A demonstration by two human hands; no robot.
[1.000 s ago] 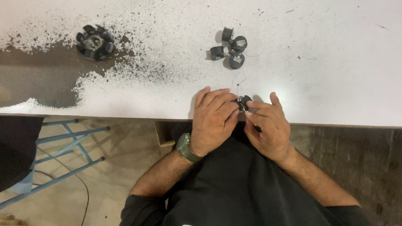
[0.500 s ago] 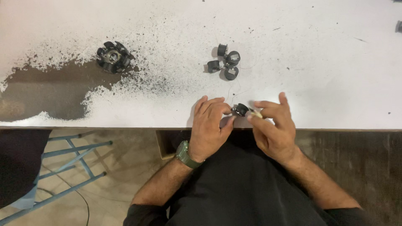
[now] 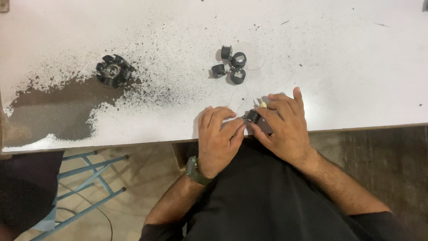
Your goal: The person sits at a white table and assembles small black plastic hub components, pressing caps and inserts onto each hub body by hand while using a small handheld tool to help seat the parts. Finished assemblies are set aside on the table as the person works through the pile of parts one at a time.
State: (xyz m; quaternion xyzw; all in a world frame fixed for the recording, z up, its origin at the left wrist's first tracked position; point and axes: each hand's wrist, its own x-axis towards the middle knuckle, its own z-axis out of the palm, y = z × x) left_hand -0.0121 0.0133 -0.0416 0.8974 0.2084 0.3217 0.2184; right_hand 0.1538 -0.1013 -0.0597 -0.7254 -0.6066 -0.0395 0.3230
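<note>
— Where is the small black spool (image 3: 252, 116) found?

— It is held just above the near edge of the white worktop (image 3: 356, 67), pinched between the two hands. The right hand (image 3: 285, 127) is closed over it from the right and above, so most of its body is hidden; the left hand (image 3: 219, 138) is brought up against its left end, fingers (image 3: 236, 129) curled and touching it.

— Which hand is nearer?

— Both are in contact, but more of the spool is covered by the right hand. The grip of the left is seen only as fingertips laid on the exposed end; a full clasp cannot be confirmed.

— How is the long axis laid?

— Roughly left to right, along the worktop edge, with a slight tilt away from the body at the right. The round left end is pointed towards the left hand. A pale tip (image 3: 263, 105) is seen just beyond the right fingers; whether it belongs to the spool cannot be told.

— What else is noted?

— A fine wire (image 3: 240, 103) is traced from the spool towards a cluster of four similar black spools (image 3: 232, 67) farther back. A larger black ring-shaped assembly (image 3: 112, 71) is set well apart to the left, beside a worn dark patch (image 3: 53, 116).
</note>
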